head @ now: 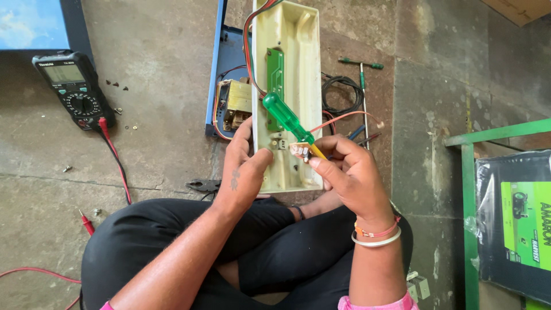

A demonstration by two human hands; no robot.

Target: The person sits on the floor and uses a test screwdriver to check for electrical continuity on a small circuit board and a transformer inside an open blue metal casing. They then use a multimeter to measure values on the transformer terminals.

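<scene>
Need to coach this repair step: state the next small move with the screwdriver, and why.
Probably seat the tip squarely before turning: the right hand holds the green screwdriver slanted at the small board, while the left hand steadies the cream casing.

Repair workshop: multimeter [73, 89], loose screws [115, 85], wires [342, 92] on concrete floor [155, 69].

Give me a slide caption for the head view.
Left hand steadies a cream casing while right hand holds a green screwdriver; multimeter nearby.

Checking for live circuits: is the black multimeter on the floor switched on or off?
Cannot tell. The black multimeter lies face up with red and black leads plugged in, but its grey screen shows no readable digits and the dial position is too small.
</scene>
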